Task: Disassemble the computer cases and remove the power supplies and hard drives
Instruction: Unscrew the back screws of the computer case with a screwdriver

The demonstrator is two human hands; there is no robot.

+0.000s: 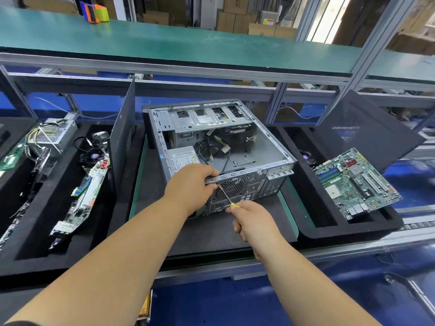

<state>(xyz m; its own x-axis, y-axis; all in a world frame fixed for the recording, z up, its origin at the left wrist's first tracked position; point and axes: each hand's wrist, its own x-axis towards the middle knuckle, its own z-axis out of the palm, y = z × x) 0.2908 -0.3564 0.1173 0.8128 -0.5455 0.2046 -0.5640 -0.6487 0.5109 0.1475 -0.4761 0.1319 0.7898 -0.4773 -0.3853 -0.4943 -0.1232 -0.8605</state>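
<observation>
- The case (219,147) lies on its side, open side up, on a dark mat (211,227) on the tabletop; its rear panel faces the person
- The power supply (182,158) sits inside the case at its near left corner, label up; loose cables (220,147) lie beside it; a drive (237,130) sits in the bay at the far side
- The left hand (190,185) grips the case's near top rail, fingers curled over the edge
- The right hand (253,218) has its fingers clenched round a screwdriver (226,195); its tip meets the rear panel just beside the left hand's fingers, next to the fan grille (231,187)
- A motherboard (355,182) leans in the right tray (329,229); another supply (55,132) and boards (84,194) lie in the left tray (35,255)
- Side panels stand at left (122,137) and right (367,128)
</observation>
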